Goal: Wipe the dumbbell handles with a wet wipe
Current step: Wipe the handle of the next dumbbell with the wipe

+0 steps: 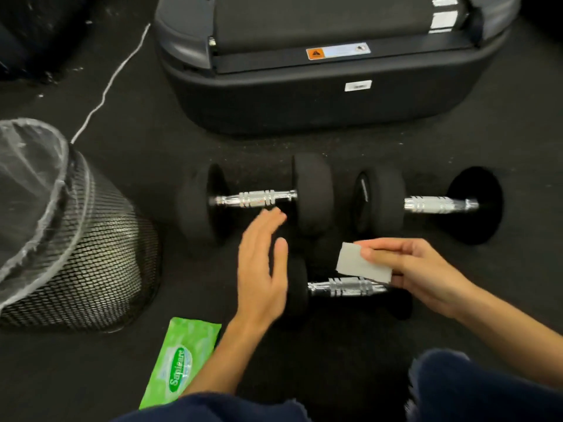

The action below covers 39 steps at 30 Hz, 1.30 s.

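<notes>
While the right hand [417,269] pinches a folded wet wipe [361,264], soft & limp, over the near dumbbell's chrome handle [345,287] at lower centre, left hand [262,263] hovers w/ fingers spread, empty; dumbbell looks heavy, stiff, prob slick, so wrap the knurled mid-grip.

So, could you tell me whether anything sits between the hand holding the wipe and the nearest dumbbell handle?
Nothing visible does. The right hand holds the folded wet wipe just above the nearest dumbbell handle, with only open space between them. The left hand is open and off to the side.
</notes>
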### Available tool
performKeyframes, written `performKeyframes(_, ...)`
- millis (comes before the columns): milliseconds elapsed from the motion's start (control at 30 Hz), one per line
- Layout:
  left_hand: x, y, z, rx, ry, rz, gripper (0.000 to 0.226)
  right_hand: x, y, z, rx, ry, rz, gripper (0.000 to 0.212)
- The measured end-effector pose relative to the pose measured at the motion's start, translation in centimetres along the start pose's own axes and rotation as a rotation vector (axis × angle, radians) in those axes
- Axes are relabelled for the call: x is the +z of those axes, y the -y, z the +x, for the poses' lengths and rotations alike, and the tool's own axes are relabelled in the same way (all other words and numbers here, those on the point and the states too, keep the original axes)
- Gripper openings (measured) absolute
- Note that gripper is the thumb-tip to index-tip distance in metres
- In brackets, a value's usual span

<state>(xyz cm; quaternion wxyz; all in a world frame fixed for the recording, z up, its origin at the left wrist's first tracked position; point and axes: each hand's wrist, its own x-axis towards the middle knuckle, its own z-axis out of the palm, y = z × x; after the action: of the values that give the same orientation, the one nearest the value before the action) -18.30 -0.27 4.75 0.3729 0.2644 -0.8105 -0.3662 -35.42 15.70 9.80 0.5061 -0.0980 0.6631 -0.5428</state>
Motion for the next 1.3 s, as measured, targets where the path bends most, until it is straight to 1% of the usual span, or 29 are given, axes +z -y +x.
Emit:
performKeyframes(67,1.4,-0.8,-2.2,-0.050,0.117,-0.012,0.034,0.0,-1.1,-0.3,0.006,0.013,0.008,0.032)
performKeyframes(100,1.8,-0.9,-3.1,-0.065,0.163,0.021,0.037,0.2,-1.6,-0.5,-0.026,-0.011,-0.062,0.035)
performKeyframes(133,2.1,-0.8,-3.7,-0.066,0.197,0.065,0.039,0.2,-2.0,-0.5,-0.108,-0.063,-0.223,0.037)
performKeyframes(200,2.5,0.0,-4.3,-0.060,0.217,0.131,0.040,0.5,-2.7,0.0,-0.341,-0.166,-0.670,0.035)
performKeyframes(233,2.8,0.5,-4.4,-0.083,0.209,0.130,0.040,1.0,-2.8,0.2,-0.443,-0.181,-0.830,0.035)
performKeyframes(267,3.1,0.8,-4.7,-0.122,0.197,0.103,0.040,1.5,-3.0,0.4,-0.506,-0.156,-0.915,0.035)
performKeyframes(333,3.6,1.3,-5.1,-0.184,0.177,0.012,0.040,2.8,-3.2,0.9,-0.574,-0.077,-0.966,0.033)
performKeyframes(433,4.0,1.6,-5.5,-0.182,0.164,-0.045,0.036,3.9,-4.0,1.3,-0.617,0.003,-1.019,0.027)
performKeyframes(500,3.9,2.0,-5.6,-0.162,0.167,-0.059,0.035,4.2,-4.5,1.5,-0.649,-0.016,-1.087,0.024)
performKeyframes(567,3.9,2.3,-5.6,-0.142,0.152,-0.070,0.033,4.4,-4.7,1.6,-0.671,-0.013,-1.113,0.026)
performKeyframes(633,4.0,2.4,-5.6,-0.121,0.129,-0.060,0.032,4.7,-5.0,1.5,-0.656,0.100,-1.179,0.035)
performKeyframes(700,4.1,2.6,-5.6,-0.100,0.125,-0.030,0.031,4.4,-5.9,1.3,-0.600,0.245,-1.248,0.055)
performKeyframes(733,4.2,2.7,-5.7,-0.085,0.126,-0.012,0.032,4.0,-6.3,1.0,-0.588,0.283,-1.297,0.064)
performKeyframes(767,4.2,2.8,-5.6,-0.069,0.128,0.009,0.033,3.4,-6.8,0.7,-0.591,0.305,-1.358,0.066)
performKeyframes(800,4.2,2.9,-5.6,-0.055,0.133,0.025,0.035,2.8,-7.4,0.7,-0.617,0.300,-1.409,0.064)
performKeyframes(867,4.2,3.0,-5.6,-0.058,0.147,0.031,0.038,1.9,-8.1,0.9,-0.665,0.238,-1.446,0.060)
performKeyframes(933,4.0,2.8,-5.5,-0.081,0.160,0.030,0.040,2.2,-7.5,1.9,-0.671,0.168,-1.407,0.050)
performKeyframes(967,3.9,2.6,-5.4,-0.079,0.167,0.066,0.041,2.6,-7.2,2.7,-0.682,0.159,-1.393,0.047)
performKeyframes(1100,3.3,1.8,-5.3,0.027,0.202,0.398,0.045,4.1,-7.3,3.5,-0.725,0.202,-1.381,0.053)
performKeyframes(1233,3.1,1.4,-5.6,0.037,0.197,0.471,0.046,2.7,-8.0,3.2,-0.746,0.152,-1.201,0.045)
performKeyframes(1300,3.1,1.3,-5.7,0.042,0.195,0.499,0.046,3.1,-7.5,3.8,-0.665,0.125,-1.138,0.045)
